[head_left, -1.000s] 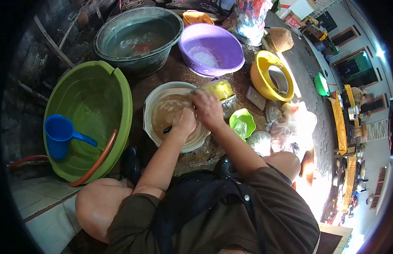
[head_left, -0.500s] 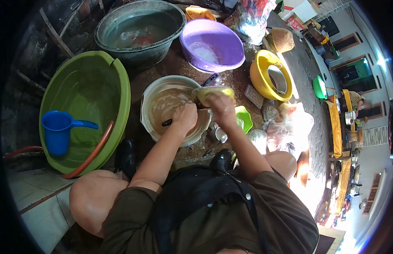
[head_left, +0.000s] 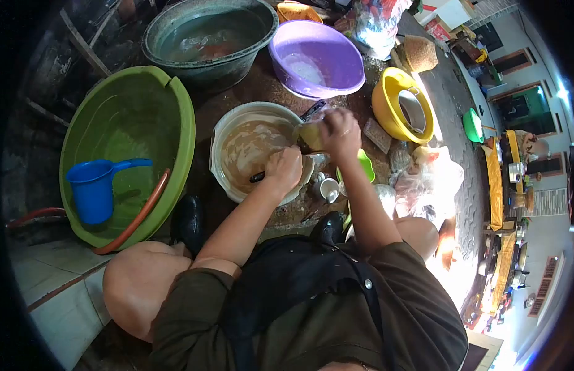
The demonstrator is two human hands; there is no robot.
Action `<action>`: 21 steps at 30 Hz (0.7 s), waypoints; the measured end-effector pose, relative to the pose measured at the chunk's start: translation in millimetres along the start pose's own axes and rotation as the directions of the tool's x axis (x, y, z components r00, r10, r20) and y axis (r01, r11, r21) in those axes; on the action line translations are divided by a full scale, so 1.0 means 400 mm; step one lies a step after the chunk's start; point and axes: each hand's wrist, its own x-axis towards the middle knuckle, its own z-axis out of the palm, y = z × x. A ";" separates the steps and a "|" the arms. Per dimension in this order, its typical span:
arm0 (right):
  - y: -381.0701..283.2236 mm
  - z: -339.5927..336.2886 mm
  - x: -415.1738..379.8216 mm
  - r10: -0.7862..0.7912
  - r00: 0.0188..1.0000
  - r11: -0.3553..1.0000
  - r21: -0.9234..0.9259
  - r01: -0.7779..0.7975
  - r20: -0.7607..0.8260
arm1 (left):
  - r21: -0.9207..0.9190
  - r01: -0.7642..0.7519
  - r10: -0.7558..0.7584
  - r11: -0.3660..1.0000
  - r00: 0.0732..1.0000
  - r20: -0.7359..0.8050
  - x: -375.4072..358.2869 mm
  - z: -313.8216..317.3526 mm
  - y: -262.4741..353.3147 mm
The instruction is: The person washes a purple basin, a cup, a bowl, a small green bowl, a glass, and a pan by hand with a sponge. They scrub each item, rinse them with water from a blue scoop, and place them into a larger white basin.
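Observation:
My left hand [head_left: 284, 168] is closed around a utensil with a black handle [head_left: 257, 177], over the near right rim of a white basin [head_left: 222, 133]. Cloudy brownish water fills that basin; the utensil's working end is hidden. My right hand [head_left: 341, 133], fingers curled and slightly blurred, is at a yellowish tub-like thing [head_left: 310, 136] beside the basin's right rim. I cannot tell what its fingers hold. Behind it lies a dark handle [head_left: 313, 110]. Below my right hand are a white cup [head_left: 328, 187] and a bright green bowl [head_left: 365, 166].
A green tub [head_left: 186, 148] holds a blue dipper [head_left: 92, 195] and an orange hose [head_left: 147, 207]. Farther back stand a dark water-filled tub [head_left: 219, 67] and a purple basin [head_left: 318, 86]. To the right are a yellow basin [head_left: 386, 111] and plastic bags [head_left: 432, 185].
My right hand has moved slightly up and right, its fingers bunching near the yellowish thing. My left hand stays at the basin rim. The whole view has shifted a little.

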 end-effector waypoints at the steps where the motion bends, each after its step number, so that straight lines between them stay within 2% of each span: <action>1: 0.052 -0.010 0.034 0.222 0.972 0.969 0.089 -0.229 0.079 | 0.036 -0.002 0.004 0.999 0.999 -0.050 -0.009 -0.002 0.005; 2: 0.153 0.026 0.048 0.372 0.895 0.918 0.047 -0.395 0.246 | 0.071 -0.007 0.014 0.997 0.995 -0.102 -0.010 -0.005 0.010; 3: 0.149 -0.004 0.058 0.489 0.810 0.857 -0.005 -0.515 0.323 | 0.072 -0.024 0.032 0.997 0.995 -0.098 -0.007 -0.007 0.009; 4: 0.158 0.014 0.031 0.306 0.918 0.952 -0.095 -0.291 0.251 | 0.062 -0.017 0.023 0.998 0.994 -0.105 -0.002 -0.009 0.005; 5: 0.156 0.046 0.001 0.087 0.975 0.978 -0.201 -0.046 0.203 | 0.050 -0.005 0.011 0.999 0.993 -0.119 0.010 -0.015 0.001; 7: 0.010 0.056 -0.063 0.047 0.993 0.982 0.187 -0.026 -0.107 | -0.004 0.004 -0.005 1.000 0.989 -0.150 0.020 -0.017 -0.013; 8: -0.018 0.048 -0.071 0.043 0.994 0.981 0.190 -0.023 -0.102 | -0.006 -0.004 0.003 1.000 0.992 -0.130 0.019 -0.024 -0.019; 10: -0.056 0.044 -0.069 -0.135 0.985 0.968 0.197 0.154 -0.105 | 0.009 -0.010 0.011 1.000 0.993 -0.115 0.017 -0.030 -0.033; 11: -0.027 0.055 -0.044 -0.129 0.985 0.968 0.200 0.151 -0.118 | -0.023 0.000 -0.003 1.000 0.990 -0.144 0.019 -0.021 -0.040; 13: 0.104 0.068 0.009 -0.060 0.998 0.914 0.401 0.066 -0.029 | -0.055 -0.005 -0.003 0.998 0.988 -0.153 0.021 -0.018 -0.035; 14: 0.151 0.062 0.015 0.197 0.980 0.898 0.393 -0.196 0.037 | -0.088 -0.012 0.000 0.996 0.991 -0.137 0.016 -0.031 -0.031; 15: 0.166 0.047 0.028 0.432 0.897 0.821 0.372 -0.434 0.093 | -0.122 -0.019 0.003 0.992 0.991 -0.133 0.018 -0.043 -0.031; 16: 0.163 0.042 0.027 0.497 0.859 0.781 0.370 -0.504 0.121 | -0.146 -0.056 0.029 0.988 0.984 -0.178 0.034 -0.010 -0.047; 17: 0.144 0.050 0.004 0.418 0.908 0.872 0.295 -0.391 -0.033 | -0.150 -0.063 0.035 0.987 0.982 -0.188 0.045 0.001 -0.051; 18: 0.105 0.065 -0.013 0.223 0.966 0.938 0.299 -0.175 -0.133 | -0.161 -0.061 0.032 0.985 0.984 -0.177 0.044 0.007 -0.051; 19: 0.066 0.082 -0.027 0.017 0.973 0.958 0.283 0.050 -0.230 | -0.172 -0.056 0.027 0.984 0.986 -0.167 0.045 0.014 -0.050; 21: -0.078 0.013 -0.046 -0.288 0.952 0.941 0.155 0.301 -0.102 | -0.172 -0.087 0.061 0.981 0.986 -0.152 0.038 0.036 -0.044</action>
